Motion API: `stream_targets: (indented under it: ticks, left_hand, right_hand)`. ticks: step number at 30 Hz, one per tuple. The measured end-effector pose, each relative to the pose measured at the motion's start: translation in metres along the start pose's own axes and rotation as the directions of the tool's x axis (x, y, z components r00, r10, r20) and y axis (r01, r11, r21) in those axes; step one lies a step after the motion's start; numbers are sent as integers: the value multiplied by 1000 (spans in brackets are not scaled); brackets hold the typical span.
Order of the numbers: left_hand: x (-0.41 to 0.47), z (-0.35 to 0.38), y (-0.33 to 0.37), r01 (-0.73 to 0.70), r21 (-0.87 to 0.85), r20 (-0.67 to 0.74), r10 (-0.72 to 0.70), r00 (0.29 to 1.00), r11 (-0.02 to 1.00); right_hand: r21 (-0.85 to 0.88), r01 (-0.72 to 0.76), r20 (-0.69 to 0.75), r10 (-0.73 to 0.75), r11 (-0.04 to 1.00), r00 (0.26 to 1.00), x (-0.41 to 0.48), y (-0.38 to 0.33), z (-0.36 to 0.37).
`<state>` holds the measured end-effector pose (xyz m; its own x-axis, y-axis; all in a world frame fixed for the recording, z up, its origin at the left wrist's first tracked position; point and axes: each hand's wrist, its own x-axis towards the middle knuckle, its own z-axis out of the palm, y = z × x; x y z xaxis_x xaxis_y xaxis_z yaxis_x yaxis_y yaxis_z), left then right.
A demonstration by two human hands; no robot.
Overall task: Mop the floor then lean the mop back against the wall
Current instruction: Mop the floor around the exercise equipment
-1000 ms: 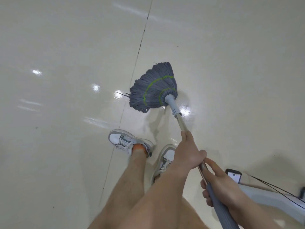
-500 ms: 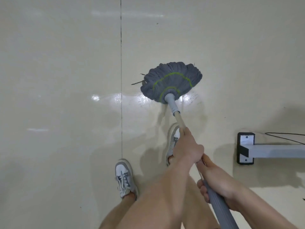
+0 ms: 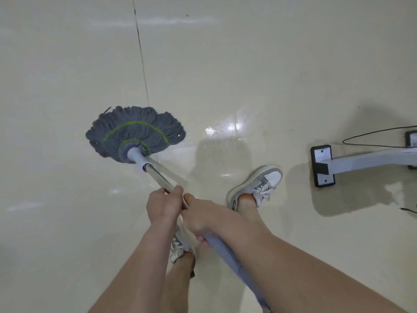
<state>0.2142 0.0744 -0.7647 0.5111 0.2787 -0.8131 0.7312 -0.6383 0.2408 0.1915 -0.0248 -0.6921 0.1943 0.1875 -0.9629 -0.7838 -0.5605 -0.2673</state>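
The mop head, grey strands with green rings, lies spread flat on the glossy cream floor at centre left. Its metal handle slants down to the right into a grey grip sleeve. My left hand is closed around the metal shaft, lower on the pole. Directly behind it, my right hand grips where the grey sleeve begins. Both hands touch each other. No wall shows in the frame.
A grey metal stand foot with black end caps sits on the floor at right, with a thin black cable looping beside it. My right shoe is near it; my left shoe is under my arms. A dark floor seam runs upward.
The mop head has swept left across the floor seam. My view has turned, so the stand foot now sits farther right, and my hands have come together on the handle.
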Motion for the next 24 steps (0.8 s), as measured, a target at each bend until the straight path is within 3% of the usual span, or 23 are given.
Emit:
stream_targets:
  ticks: [3, 8, 12, 16, 20, 22, 24]
  left_hand:
    - [-11, 27, 15, -38, 88, 50, 34, 998, 995]
    - [-58, 106, 54, -239, 310, 246, 166, 955, 920]
    - [-104, 183, 91, -386, 407, 422, 204, 883, 828]
    - [-150, 260, 125, -600, 465, 621, 244, 745, 651]
    - [-184, 320, 166, -735, 427, 778, 200, 595, 527]
    - [-193, 339, 181, -770, 419, 803, 198, 562, 482]
    - [-197, 341, 193, -767, 403, 808, 201, 555, 499]
  right_hand:
    - [314, -32, -32, 44, 949, 999, -14, 34, -10]
    - [739, -47, -92, 169, 672, 981, -55, 115, -30]
    - [866, 11, -149, 238, 500, 960, -89, 183, -62]
    - [983, 24, -82, 321, 182, 943, -117, 245, -90]
    - [989, 95, -52, 332, -113, 942, -128, 299, -136]
    - [974, 138, -72, 330, -181, 941, -129, 317, -159]
    - [973, 173, -113, 340, -151, 934, -124, 325, -175]
